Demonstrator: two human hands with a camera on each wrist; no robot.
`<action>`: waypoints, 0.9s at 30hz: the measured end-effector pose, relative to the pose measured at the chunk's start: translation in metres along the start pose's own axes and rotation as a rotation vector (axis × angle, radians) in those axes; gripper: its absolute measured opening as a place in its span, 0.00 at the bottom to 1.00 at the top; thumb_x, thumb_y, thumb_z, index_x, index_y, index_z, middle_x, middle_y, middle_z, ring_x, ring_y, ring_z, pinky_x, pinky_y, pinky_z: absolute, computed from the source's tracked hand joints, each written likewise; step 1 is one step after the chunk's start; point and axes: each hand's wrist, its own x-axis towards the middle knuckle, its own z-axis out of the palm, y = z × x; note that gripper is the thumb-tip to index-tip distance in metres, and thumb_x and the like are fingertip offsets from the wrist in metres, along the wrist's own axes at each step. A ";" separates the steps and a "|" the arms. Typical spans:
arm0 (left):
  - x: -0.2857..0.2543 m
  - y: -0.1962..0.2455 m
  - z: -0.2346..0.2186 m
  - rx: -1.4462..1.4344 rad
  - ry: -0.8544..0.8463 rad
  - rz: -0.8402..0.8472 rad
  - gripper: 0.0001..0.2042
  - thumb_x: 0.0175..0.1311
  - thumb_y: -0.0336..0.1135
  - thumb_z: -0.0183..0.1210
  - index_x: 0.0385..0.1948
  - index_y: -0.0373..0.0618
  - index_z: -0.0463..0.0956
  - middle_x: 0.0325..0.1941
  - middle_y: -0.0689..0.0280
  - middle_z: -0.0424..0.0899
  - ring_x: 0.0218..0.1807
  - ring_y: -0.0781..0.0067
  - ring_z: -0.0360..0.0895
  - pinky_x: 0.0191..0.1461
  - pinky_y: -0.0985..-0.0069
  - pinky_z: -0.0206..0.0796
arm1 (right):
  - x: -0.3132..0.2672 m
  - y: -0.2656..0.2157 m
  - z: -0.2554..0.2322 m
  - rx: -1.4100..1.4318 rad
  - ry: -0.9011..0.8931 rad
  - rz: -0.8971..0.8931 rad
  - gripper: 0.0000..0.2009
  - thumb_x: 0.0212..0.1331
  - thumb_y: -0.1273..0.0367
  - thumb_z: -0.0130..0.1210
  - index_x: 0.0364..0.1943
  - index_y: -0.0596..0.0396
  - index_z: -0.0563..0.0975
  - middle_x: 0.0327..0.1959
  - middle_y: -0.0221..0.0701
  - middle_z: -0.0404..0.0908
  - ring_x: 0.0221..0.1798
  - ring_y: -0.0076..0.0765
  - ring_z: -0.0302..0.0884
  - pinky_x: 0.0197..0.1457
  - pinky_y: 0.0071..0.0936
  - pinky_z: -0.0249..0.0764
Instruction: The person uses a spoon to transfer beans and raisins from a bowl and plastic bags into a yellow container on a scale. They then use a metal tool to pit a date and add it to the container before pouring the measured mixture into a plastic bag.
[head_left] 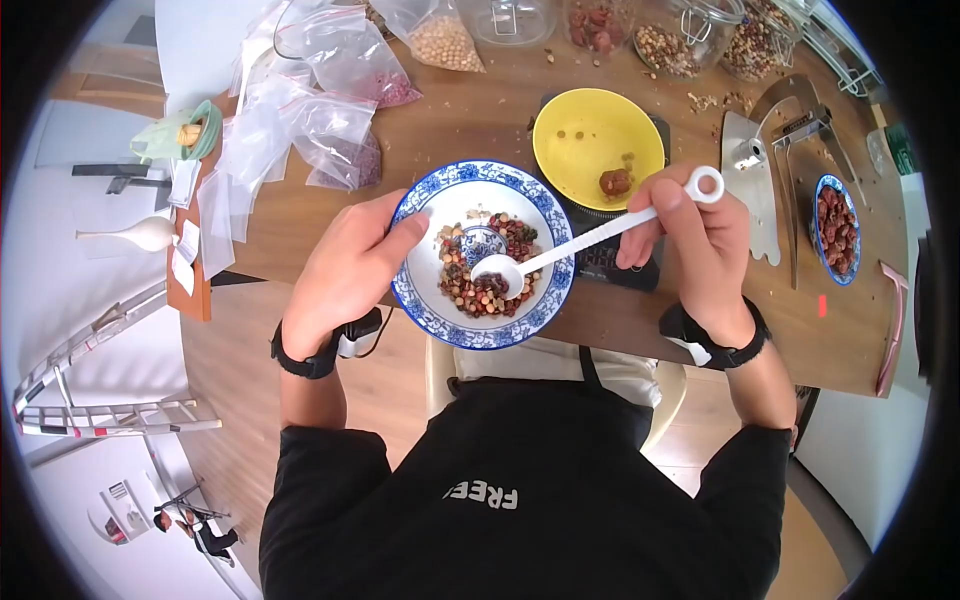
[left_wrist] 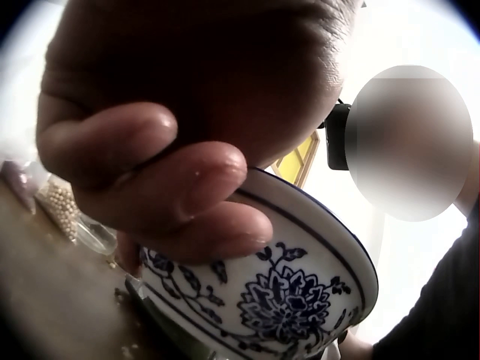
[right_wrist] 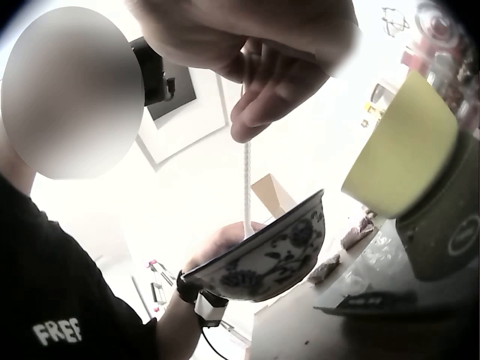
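My left hand (head_left: 345, 262) grips a blue-and-white patterned bowl (head_left: 413, 294) at its left rim, thumb over the edge. The left wrist view shows curled fingers (left_wrist: 214, 176) against its flowered outside wall. Mixed beans and grains (head_left: 465, 298) lie inside it. In my right hand (head_left: 705, 245) is a white long-handled spoon (head_left: 590, 238), pinched near the ring at its end. Its scoop sits over the mix and holds dark red beans (head_left: 491, 284). In the right wrist view the bowl (right_wrist: 274, 259) is raised off the table and tilted.
Behind the bowl, a yellow bowl (head_left: 585, 130) with a brown dried fruit (head_left: 615, 182) stands on a black scale (head_left: 625, 268). Plastic bags (head_left: 335, 150) lie back left; glass jars (head_left: 672, 40) stand at the back. A small bowl of dried red fruit (head_left: 838, 230) and metal tongs (head_left: 792, 215) are at right.
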 end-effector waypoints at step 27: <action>0.008 -0.017 -0.002 -0.137 0.080 -0.062 0.15 0.75 0.39 0.51 0.51 0.38 0.79 0.25 0.74 0.78 0.21 0.90 0.68 0.22 0.86 0.58 | 0.020 -0.008 -0.056 -0.277 0.378 -0.320 0.11 0.74 0.69 0.50 0.41 0.65 0.80 0.27 0.32 0.82 0.26 0.23 0.79 0.31 0.19 0.74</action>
